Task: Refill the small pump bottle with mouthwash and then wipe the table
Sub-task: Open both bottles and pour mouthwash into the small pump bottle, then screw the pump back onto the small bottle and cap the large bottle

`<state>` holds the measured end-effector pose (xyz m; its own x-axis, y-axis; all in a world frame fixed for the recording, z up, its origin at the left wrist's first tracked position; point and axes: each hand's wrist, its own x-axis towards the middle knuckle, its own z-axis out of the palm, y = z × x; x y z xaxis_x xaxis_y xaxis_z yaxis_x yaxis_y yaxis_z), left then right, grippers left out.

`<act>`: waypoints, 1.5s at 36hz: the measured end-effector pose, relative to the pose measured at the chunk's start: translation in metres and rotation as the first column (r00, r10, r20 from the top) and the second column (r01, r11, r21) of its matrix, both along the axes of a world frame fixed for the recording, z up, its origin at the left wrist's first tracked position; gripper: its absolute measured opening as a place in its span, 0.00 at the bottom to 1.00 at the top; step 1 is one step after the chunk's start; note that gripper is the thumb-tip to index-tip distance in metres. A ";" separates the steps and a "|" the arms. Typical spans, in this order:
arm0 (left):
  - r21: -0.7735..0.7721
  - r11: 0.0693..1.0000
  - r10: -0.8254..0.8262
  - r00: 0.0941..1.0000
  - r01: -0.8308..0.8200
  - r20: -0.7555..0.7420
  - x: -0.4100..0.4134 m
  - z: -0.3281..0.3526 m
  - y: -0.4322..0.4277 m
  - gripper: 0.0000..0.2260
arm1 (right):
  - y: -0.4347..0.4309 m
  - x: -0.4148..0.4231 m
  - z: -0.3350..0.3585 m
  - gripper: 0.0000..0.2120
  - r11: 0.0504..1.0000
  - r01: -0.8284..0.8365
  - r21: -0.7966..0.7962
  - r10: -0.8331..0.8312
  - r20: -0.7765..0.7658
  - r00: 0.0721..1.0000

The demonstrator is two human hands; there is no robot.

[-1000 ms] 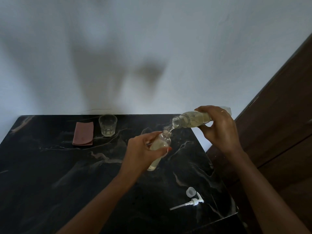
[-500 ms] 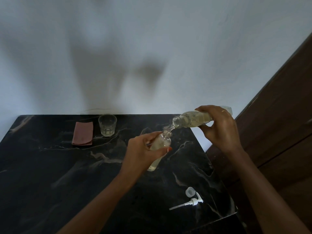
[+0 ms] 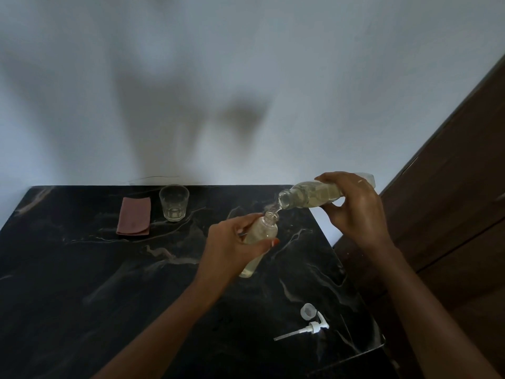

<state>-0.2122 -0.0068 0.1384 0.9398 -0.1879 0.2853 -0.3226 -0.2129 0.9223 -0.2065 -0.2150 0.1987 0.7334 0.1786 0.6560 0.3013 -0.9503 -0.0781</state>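
Pour lineup: big bottle [image 3: 314, 196] lying near-horizontal, gripped by right hand [image 3: 355, 206], mouth just above small bottle [image 3: 259, 236] neck; small bottle tilted, fingers [image 3: 269, 242] of left hand [image 3: 232, 250] wrapped round, above worktop [image 3: 82, 269]. Pump [image 3: 308, 328] parked near right edge.

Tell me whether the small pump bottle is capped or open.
Open. The small pump bottle has a bare neck; its pump head lies on the table.

Worktop [image 3: 68, 283]: black marble-look slab with pale veining, back edge against the wall. Far left: folded pink cloth [image 3: 134, 220] lying flat, clear empty glass [image 3: 174, 202] upright just beside it on the right. Near right corner: white pump head [image 3: 308, 329] on its side, dip tube pointing left, small clear cap [image 3: 308, 311] just beside it.
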 end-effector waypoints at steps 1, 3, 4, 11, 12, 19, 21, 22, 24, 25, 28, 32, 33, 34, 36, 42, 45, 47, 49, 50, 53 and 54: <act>-0.001 1.000 0.000 1.000 0.000 0.002 0.000 0.001 0.000 0.22 | 0.000 0.000 0.000 0.19 1.000 0.001 -0.003 -0.001 -0.002 1.000; -0.007 1.000 -0.005 1.000 0.005 0.005 0.000 0.001 0.000 0.22 | 0.000 0.000 0.000 0.19 1.000 0.000 -0.007 0.000 -0.005 1.000; -0.010 1.000 -0.009 1.000 0.009 0.005 0.000 0.000 -0.001 0.21 | 0.000 0.000 -0.001 0.20 1.000 -0.001 -0.008 0.001 -0.010 1.000; -0.011 1.000 -0.020 1.000 0.020 0.019 -0.002 0.001 -0.001 0.21 | 0.003 -0.003 -0.005 0.19 1.000 -0.008 0.021 0.008 -0.040 0.999; -0.010 1.000 -0.021 1.000 0.021 0.018 -0.002 0.001 -0.001 0.21 | 0.004 -0.003 -0.007 0.19 1.000 -0.011 0.026 0.013 -0.046 0.999; -0.025 0.999 -0.030 0.999 0.030 0.018 -0.004 0.001 -0.002 0.20 | 0.008 -0.008 -0.014 0.19 0.993 0.004 0.118 0.007 -0.096 0.995; -0.040 0.999 -0.029 1.000 0.030 0.005 -0.004 0.000 -0.002 0.20 | 0.011 -0.011 -0.016 0.20 0.988 0.017 0.154 0.002 -0.119 0.993; -0.044 0.999 -0.027 1.000 0.027 -0.001 -0.005 -0.001 -0.002 0.20 | 0.012 -0.012 -0.018 0.20 0.985 0.023 0.171 0.000 -0.132 0.991; -0.061 0.998 -0.022 1.000 0.021 -0.011 -0.005 -0.002 -0.003 0.19 | 0.013 -0.013 -0.021 0.21 0.973 0.038 0.228 0.000 -0.164 0.987; -0.075 0.997 -0.023 1.000 0.021 -0.017 -0.005 -0.003 -0.002 0.18 | 0.013 -0.013 -0.023 0.21 0.962 0.050 0.267 0.001 -0.186 0.983; -0.124 0.992 -0.043 0.998 0.037 -0.045 -0.006 -0.006 -0.003 0.18 | 0.016 -0.015 -0.029 0.21 0.898 0.079 0.433 0.039 -0.256 0.966; -0.158 0.987 -0.055 0.994 0.040 -0.094 -0.007 -0.014 -0.002 0.19 | 0.023 -0.018 -0.045 0.21 0.726 0.174 0.665 0.101 -0.353 0.930; -0.153 0.987 -0.065 0.993 0.050 -0.096 -0.008 -0.016 -0.002 0.19 | 0.025 -0.018 -0.052 0.21 0.684 0.195 0.703 0.116 -0.369 0.922; -0.151 0.987 -0.075 0.992 0.060 -0.098 -0.009 -0.018 -0.001 0.19 | 0.026 -0.019 -0.058 0.20 0.641 0.208 0.739 0.134 -0.375 0.917; -0.135 0.988 -0.092 0.989 0.077 -0.112 -0.011 -0.023 0.000 0.19 | 0.028 -0.022 -0.072 0.20 0.575 0.233 0.784 0.163 -0.389 0.907; -0.120 0.990 -0.098 0.975 0.075 -0.201 -0.013 -0.049 0.003 0.19 | 0.033 -0.029 -0.110 0.17 0.395 0.291 0.872 0.237 -0.402 0.885; -0.121 0.987 -0.135 0.965 0.110 -0.224 -0.017 -0.062 0.004 0.19 | 0.030 -0.031 -0.131 0.15 0.367 0.340 0.866 0.247 -0.443 0.862; -0.128 0.985 -0.147 0.957 0.118 -0.248 -0.018 -0.073 0.005 0.18 | 0.027 -0.031 -0.146 0.17 0.339 0.367 0.866 0.251 -0.459 0.852; -0.134 0.987 -0.126 0.954 0.093 -0.271 -0.020 -0.084 0.006 0.19 | 0.024 -0.032 -0.160 0.18 0.309 0.405 0.861 0.256 -0.485 0.836; -0.134 0.988 -0.111 0.953 0.075 -0.281 -0.020 -0.090 0.005 0.19 | 0.023 -0.032 -0.167 0.18 0.310 0.424 0.851 0.254 -0.504 0.825; -0.118 0.992 -0.081 0.947 0.046 -0.311 -0.021 -0.108 0.005 0.20 | 0.021 -0.032 -0.185 0.18 0.335 0.450 0.828 0.272 -0.542 0.795; -0.111 0.993 -0.077 0.944 0.043 -0.321 -0.021 -0.114 0.005 0.21 | 0.020 -0.031 -0.191 0.18 0.353 0.454 0.818 0.272 -0.554 0.787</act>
